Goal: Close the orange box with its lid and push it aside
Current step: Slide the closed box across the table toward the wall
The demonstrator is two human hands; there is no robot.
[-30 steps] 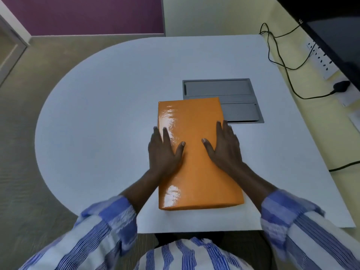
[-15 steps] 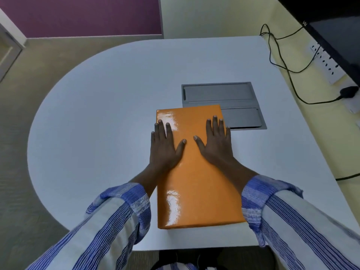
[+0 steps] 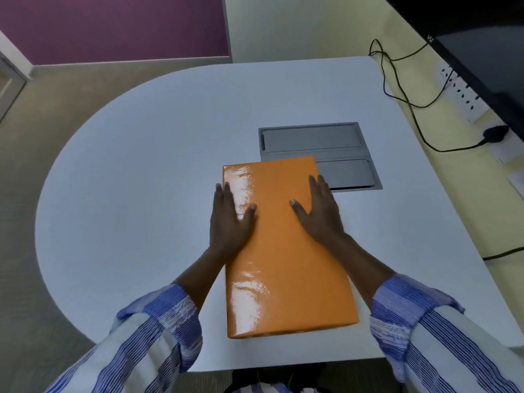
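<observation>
Orange box [image 3: 286, 251], glossy and long, lies flat on the pale counter [image 3: 141, 180] with its lid on, its near short end close to the counter's front edge and its far end pointing away from the person. Bright glare runs down its left side. The left hand [image 3: 228, 219] lies flat and spread on the box's left long edge, fingers over that edge and thumb on the lid. The right hand [image 3: 320, 212] lies flat and spread on the right long edge, thumb pointing inward; neither hand pinches anything. Blue-and-white striped sleeves [image 3: 158, 330] cover both forearms.

Just beyond the box, a grey recessed panel [image 3: 334, 154] is set into the counter; the box's far right corner overlaps it. To the right, black cables [image 3: 408, 100] trail over a cream floor toward a white power strip [image 3: 465, 95]. The counter has a rounded left side. A purple wall [image 3: 113, 24] stands at the back.
</observation>
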